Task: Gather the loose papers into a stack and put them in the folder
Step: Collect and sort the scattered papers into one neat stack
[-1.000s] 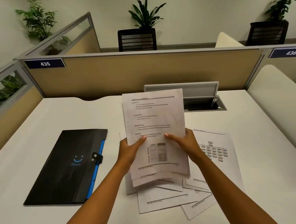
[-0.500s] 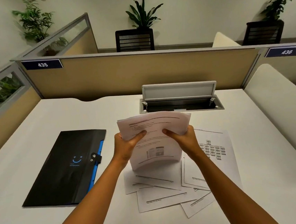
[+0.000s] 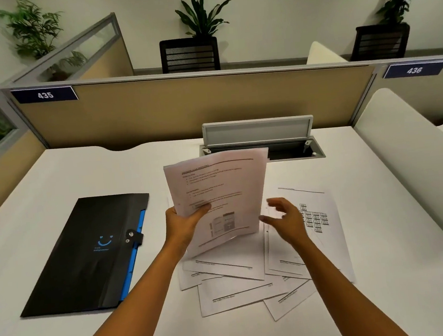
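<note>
My left hand (image 3: pixel 184 224) grips a small stack of printed papers (image 3: pixel 219 195) by its left edge and holds it tilted above the white desk (image 3: pixel 40 185). My right hand (image 3: pixel 285 220) hovers just right of the stack with loosely spread fingers, holding nothing. Several loose sheets (image 3: pixel 237 288) lie fanned out on the desk under and in front of both hands. One sheet with a chart (image 3: pixel 314 213) lies to the right. A black folder (image 3: pixel 85 251) with a blue edge and a snap strap lies closed to the left.
An open grey cable hatch (image 3: pixel 261 142) sits in the desk behind the papers. Beige partition panels (image 3: pixel 182 109) wall the back and left. A cream divider (image 3: pixel 409 160) borders the right side.
My right hand has let go of the stack and moved a little to the right. The stack, bent over half a second ago, now stands tilted in my left hand alone.
</note>
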`<move>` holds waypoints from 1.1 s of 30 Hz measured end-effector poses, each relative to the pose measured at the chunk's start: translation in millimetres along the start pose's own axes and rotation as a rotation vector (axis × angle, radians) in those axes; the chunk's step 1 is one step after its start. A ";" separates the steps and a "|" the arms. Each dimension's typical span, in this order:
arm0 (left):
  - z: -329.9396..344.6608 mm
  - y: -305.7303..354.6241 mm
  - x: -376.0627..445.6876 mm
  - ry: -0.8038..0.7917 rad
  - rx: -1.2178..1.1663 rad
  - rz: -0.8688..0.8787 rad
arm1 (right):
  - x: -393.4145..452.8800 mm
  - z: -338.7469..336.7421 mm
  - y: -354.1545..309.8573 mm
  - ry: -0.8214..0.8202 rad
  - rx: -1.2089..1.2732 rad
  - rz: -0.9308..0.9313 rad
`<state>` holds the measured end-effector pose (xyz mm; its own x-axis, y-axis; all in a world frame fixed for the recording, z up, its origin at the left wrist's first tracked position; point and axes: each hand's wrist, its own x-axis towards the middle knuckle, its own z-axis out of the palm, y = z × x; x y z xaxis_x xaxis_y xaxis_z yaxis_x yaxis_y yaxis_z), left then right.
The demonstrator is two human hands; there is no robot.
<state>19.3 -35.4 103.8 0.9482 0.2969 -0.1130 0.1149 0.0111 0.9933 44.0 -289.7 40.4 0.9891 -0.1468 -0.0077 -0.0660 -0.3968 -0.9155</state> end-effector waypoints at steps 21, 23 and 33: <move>-12.4 4.6 15.0 0.160 -0.107 -0.120 | -1.5 -79.1 53.5 0.213 -0.465 0.669; -13.4 5.6 15.2 0.165 -0.112 -0.121 | -0.8 -77.8 54.2 0.226 -0.409 0.646; -26.9 7.6 20.7 0.238 -0.186 -0.095 | -4.4 -98.1 55.7 0.275 -0.256 0.456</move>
<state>31.9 -3.5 109.6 0.8372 0.5011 -0.2189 0.1229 0.2176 0.9683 23.1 -400.0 29.0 0.7854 -0.5697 -0.2419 -0.5399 -0.4394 -0.7180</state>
